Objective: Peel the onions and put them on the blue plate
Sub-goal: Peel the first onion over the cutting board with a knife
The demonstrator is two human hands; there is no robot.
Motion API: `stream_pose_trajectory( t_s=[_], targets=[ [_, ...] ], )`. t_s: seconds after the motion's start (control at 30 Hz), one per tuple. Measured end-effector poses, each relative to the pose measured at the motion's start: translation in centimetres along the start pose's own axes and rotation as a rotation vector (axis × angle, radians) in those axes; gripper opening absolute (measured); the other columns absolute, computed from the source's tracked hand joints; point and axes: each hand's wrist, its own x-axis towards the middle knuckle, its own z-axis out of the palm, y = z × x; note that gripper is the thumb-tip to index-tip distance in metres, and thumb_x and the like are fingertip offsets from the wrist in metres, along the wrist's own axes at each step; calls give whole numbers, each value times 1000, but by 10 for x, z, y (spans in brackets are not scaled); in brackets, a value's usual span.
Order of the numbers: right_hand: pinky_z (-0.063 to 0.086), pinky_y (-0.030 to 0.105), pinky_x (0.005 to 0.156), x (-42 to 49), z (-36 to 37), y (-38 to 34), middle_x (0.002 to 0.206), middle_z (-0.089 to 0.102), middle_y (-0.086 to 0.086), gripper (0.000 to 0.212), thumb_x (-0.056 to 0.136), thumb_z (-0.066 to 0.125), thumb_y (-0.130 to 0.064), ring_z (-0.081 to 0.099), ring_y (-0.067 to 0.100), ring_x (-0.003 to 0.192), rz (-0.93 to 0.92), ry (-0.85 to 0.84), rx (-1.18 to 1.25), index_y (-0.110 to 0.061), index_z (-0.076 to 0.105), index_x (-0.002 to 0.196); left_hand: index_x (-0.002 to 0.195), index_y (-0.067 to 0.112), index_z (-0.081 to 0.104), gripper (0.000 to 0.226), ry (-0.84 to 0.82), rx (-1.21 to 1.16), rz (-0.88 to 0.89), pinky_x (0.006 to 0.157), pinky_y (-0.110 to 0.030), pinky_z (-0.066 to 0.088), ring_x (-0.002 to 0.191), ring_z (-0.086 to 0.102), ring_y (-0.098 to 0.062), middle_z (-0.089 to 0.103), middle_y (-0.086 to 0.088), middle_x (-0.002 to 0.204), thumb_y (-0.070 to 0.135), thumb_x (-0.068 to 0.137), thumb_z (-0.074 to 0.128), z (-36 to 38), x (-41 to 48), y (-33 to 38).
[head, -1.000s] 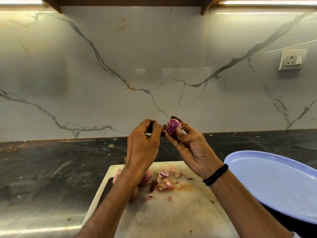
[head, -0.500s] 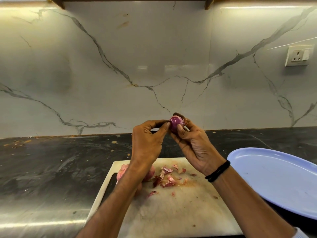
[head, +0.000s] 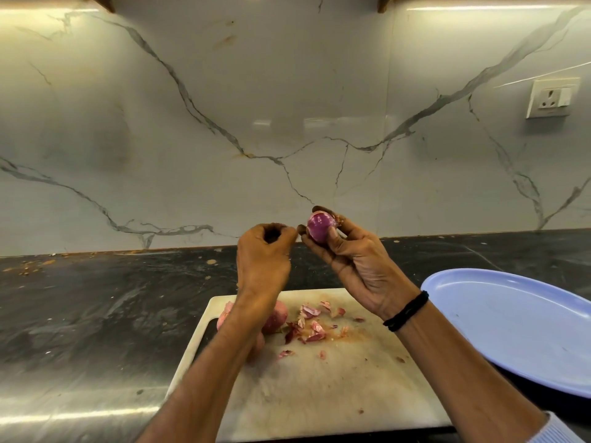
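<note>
Unpeeled onions (head: 275, 316) are seen on one cutting board (head: 319, 394), partly hidden by the left forearm; their count cannot be told. The left hand (head: 263, 260) is curled; whether anything is pinched cannot be told. Just beside it, one peeled purple onion (head: 319, 226) is gripped in the right hand (head: 355, 260), above the board. One blue plate (head: 511, 330) is at far right.
</note>
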Motion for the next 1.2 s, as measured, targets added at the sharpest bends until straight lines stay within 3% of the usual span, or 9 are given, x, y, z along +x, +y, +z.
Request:
stream_pose_trajectory(
  t_s=[0.07, 0.17, 0.27, 0.47, 0.6, 0.73, 0.93, 1.03, 1.2],
  targets=[
    [55, 44, 95, 0, -2, -3, 132, 57, 30, 49, 83, 54, 10, 61, 42, 119, -5, -7, 21, 8, 53, 132, 82, 19, 69, 14, 47, -48, -72, 71, -28, 54, 74, 62, -12, 68, 2, 78, 19, 94, 64, -7, 5, -3],
    [57, 42, 92, 1, -3, -3, 131, 59, 27, 48, 84, 53, 11, 59, 40, 122, -29, 18, -6, 6, 53, 132, 80, 29, 69, 20, 50, 54, -7, 83, -34, 59, 80, 71, -10, 73, 6, 83, 23, 97, 61, -11, 7, -3],
    [57, 40, 92, 3, -4, -1, 127, 63, 25, 49, 80, 56, 11, 59, 39, 122, -58, 42, -66, 3, 56, 128, 90, 23, 73, 22, -8, 115, 35, 79, -34, 61, 72, 71, -9, 73, 10, 83, 32, 101, 56, -7, 2, 1],
    [53, 33, 99, 4, -9, 0, 131, 61, 16, 45, 90, 46, 23, 58, 30, 125, -129, 47, -298, -6, 65, 119, 118, 24, 72, 27, -85, 72, 201, 88, -26, 57, 96, 69, 0, 71, 15, 101, 34, 93, 65, -6, 2, 5],
    [55, 33, 96, 5, -10, 1, 130, 60, 17, 44, 92, 46, 20, 60, 28, 122, -155, 35, -318, -5, 62, 125, 121, 26, 70, 37, -163, 33, 224, 87, -18, 56, 99, 68, 4, 72, 11, 111, 36, 85, 69, -5, 0, 7],
    [54, 38, 98, 7, -12, 2, 129, 62, 17, 40, 93, 48, 17, 62, 28, 120, -178, 32, -311, -6, 62, 122, 113, 34, 68, 27, -155, 17, 248, 88, -22, 57, 97, 69, 4, 70, 21, 100, 24, 88, 72, -5, -1, 7],
    [56, 34, 93, 9, -16, 5, 128, 64, 17, 40, 90, 59, 10, 64, 26, 118, -252, -22, -463, -5, 62, 126, 109, 19, 76, 25, -141, 7, 216, 90, -35, 60, 96, 72, -7, 77, 1, 105, 20, 85, 77, -4, -1, 7],
    [57, 28, 90, 9, -16, 7, 124, 66, 15, 42, 87, 63, 12, 66, 23, 115, -299, -12, -546, -5, 63, 125, 106, 15, 77, 23, -117, 56, 236, 86, -31, 60, 90, 73, -5, 77, 0, 102, 19, 83, 78, -3, -2, 7],
    [57, 27, 89, 8, -18, 6, 122, 69, 9, 42, 87, 63, 13, 67, 17, 112, -335, -20, -666, -4, 63, 126, 103, 13, 78, 21, -73, 116, 275, 73, -11, 55, 82, 70, 4, 76, 2, 96, 17, 83, 80, -1, -4, 6]
  ],
)
